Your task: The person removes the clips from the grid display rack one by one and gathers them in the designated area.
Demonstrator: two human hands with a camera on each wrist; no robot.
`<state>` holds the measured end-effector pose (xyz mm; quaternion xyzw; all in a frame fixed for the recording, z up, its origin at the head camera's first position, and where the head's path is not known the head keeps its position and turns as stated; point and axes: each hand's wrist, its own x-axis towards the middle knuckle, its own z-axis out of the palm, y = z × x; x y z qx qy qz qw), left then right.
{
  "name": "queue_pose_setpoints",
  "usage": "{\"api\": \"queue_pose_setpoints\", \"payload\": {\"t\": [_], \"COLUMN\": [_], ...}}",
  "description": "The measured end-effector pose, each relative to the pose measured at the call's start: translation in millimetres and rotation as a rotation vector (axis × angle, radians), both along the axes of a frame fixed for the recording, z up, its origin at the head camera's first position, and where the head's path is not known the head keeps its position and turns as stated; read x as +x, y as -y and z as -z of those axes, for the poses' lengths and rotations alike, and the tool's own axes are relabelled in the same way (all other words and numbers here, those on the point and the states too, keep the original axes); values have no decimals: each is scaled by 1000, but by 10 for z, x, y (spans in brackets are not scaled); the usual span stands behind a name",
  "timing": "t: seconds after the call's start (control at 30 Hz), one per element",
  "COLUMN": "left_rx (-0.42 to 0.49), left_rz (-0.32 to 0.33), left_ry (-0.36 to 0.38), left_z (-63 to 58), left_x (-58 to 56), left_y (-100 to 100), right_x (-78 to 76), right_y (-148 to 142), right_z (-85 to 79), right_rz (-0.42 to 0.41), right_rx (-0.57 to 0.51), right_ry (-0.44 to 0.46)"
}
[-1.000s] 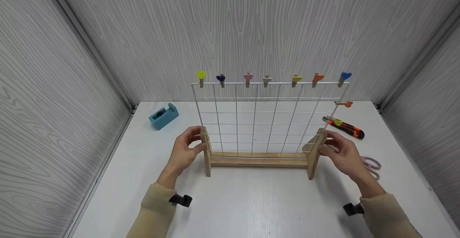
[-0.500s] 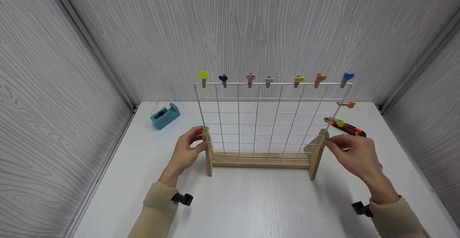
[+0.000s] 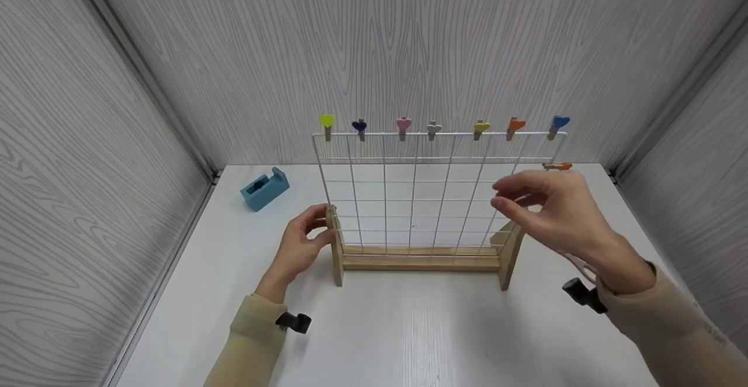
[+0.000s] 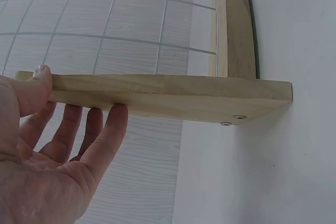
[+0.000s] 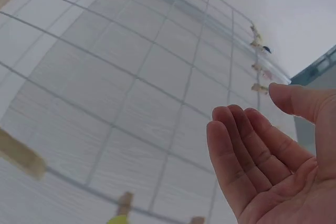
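A white wire grid (image 3: 380,134) stands upright in a wooden stand (image 3: 421,265). Several heart-topped clothespins line its top wire, from a yellow-green clothespin (image 3: 326,121) to a blue clothespin (image 3: 559,123). An orange clothespin (image 3: 556,166) sits on the right side wire. My left hand (image 3: 297,252) grips the stand's left side board (image 4: 157,90), thumb on one face and fingers against the other. Near the grid's right part, my right hand (image 3: 561,211) is raised with fingers and thumb apart, nothing between them. It hides part of the right side board and wire.
A blue tape dispenser (image 3: 266,189) lies at the table's back left. Scissors lie at the right, mostly behind my right forearm. Grey wood-patterned walls (image 3: 374,54) enclose the white table (image 3: 421,334) at the back and sides.
My right hand has let go of the stand's right board and moved up and left towards the grid, now covering the utility knife. The left hand keeps its grip.
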<state>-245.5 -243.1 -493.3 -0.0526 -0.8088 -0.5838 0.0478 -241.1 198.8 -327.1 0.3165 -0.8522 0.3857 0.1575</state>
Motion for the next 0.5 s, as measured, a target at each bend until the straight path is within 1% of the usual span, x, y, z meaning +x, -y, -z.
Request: {"api": "queue_pose_setpoints", "payload": {"t": [0.13, 0.2, 0.3, 0.37, 0.43, 0.5], "left_rx": [-9, -13, -12, -12, -11, -16], "left_rz": [-2, -2, 4, 12, 16, 17], "left_ry": [9, 8, 3, -4, -6, -4], "left_z": [0, 4, -3, -1, -2, 5], "left_x": [-2, -9, -17, -28, -31, -36], "left_y": [-3, 2, 12, 23, 30, 35], "right_x": [-16, -26, -47, -85, -158, -255], "right_y": [223, 332, 521, 670, 824, 978], "right_z": [-320, -491, -777, -967, -1124, -1248], "right_rz": [-128, -196, -273, -291, -282, -268], "right_rx": [48, 51, 62, 72, 95, 107], "right_ry": [-53, -52, -37, -19, -15, 8]}}
